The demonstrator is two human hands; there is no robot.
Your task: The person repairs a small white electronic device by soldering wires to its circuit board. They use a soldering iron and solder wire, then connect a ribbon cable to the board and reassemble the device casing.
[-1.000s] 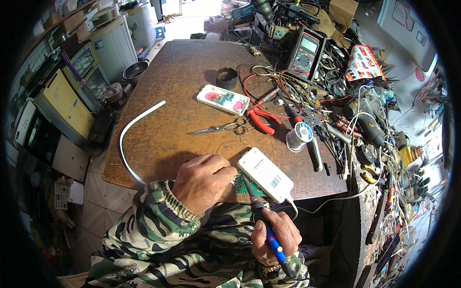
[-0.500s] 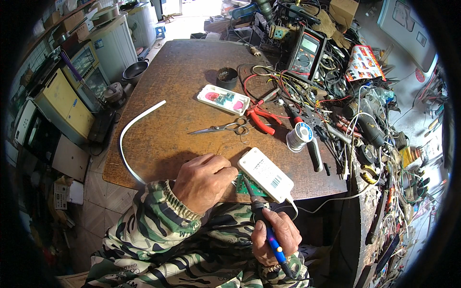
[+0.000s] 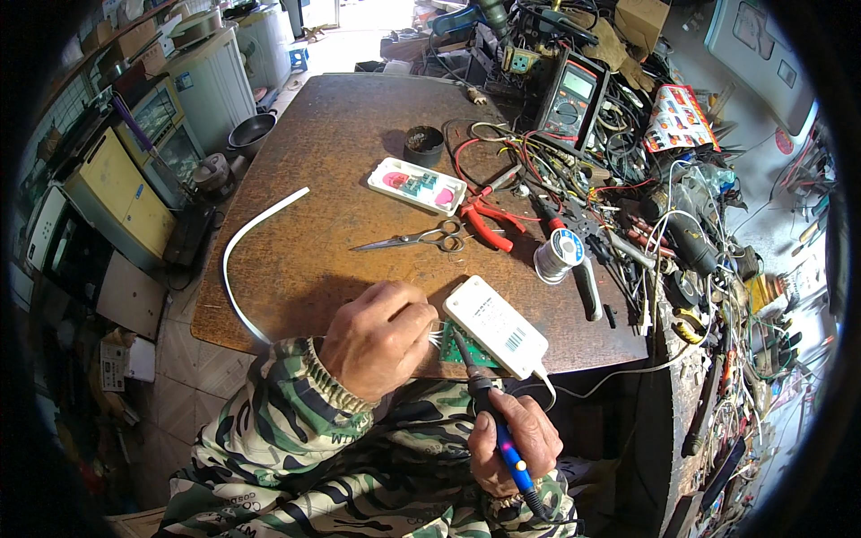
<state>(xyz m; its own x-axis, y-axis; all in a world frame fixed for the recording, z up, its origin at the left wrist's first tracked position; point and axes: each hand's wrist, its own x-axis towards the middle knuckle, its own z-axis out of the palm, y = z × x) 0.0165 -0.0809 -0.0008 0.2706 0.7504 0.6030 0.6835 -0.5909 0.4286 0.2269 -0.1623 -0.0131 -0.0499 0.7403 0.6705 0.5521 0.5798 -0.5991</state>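
**Soldering iron point(image 3: 509, 448) at the circuit board point(image 3: 453, 352)**

My right hand point(image 3: 520, 439) wraps the soldering iron; my left hand point(image 3: 378, 336) curls beside white wires point(image 3: 437, 337), but I can't tell its grip. The circuit board lies near the tabletop's point(image 3: 305, 251) front edge; wood stretches left to a white strip point(image 3: 227, 269).

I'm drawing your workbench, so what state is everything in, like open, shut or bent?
Green circuit board: partly covered
Soldering iron: held in right hand, tip at the board
White wires: pinched in left hand
White case: printed side up
White tray: open, parts inside
Scissors: blades look closed
Red-handled pliers: handles apart
Solder spool: standing on end
Multimeter: on or off, can't tell
White strip: curved
Black cup: upright
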